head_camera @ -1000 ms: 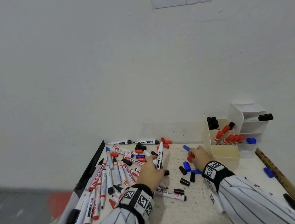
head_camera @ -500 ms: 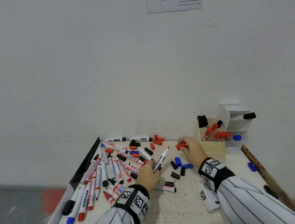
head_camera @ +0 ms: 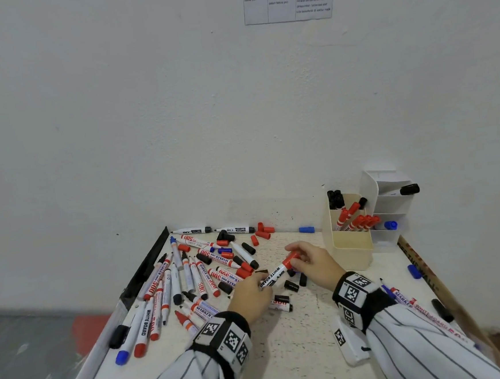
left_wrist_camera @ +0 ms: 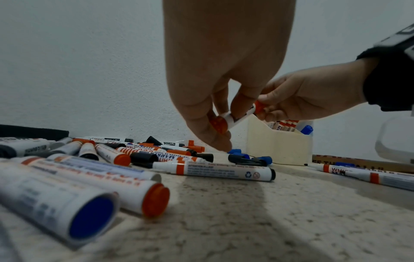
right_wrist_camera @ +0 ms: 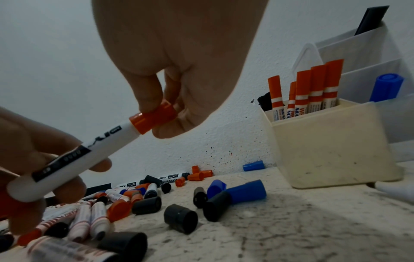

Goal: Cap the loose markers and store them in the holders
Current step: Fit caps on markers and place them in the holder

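My left hand grips the barrel of a white marker just above the table. The marker's rear end shows between the left hand's fingers. My right hand pinches a red cap that sits on the marker's front end. A cream holder with several capped red markers stands right of the hands. Behind it is a white tiered holder with a black-capped marker and a blue-capped one. Many loose markers lie at the left.
Loose black caps and blue caps lie on the speckled table under my hands. Red caps sit by the wall. A black strip edges the table's left side, a wooden ruler its right.
My right hand brought the red cap over from near the cream holder and onto the tip of the marker. My left hand tilted the marker toward it.
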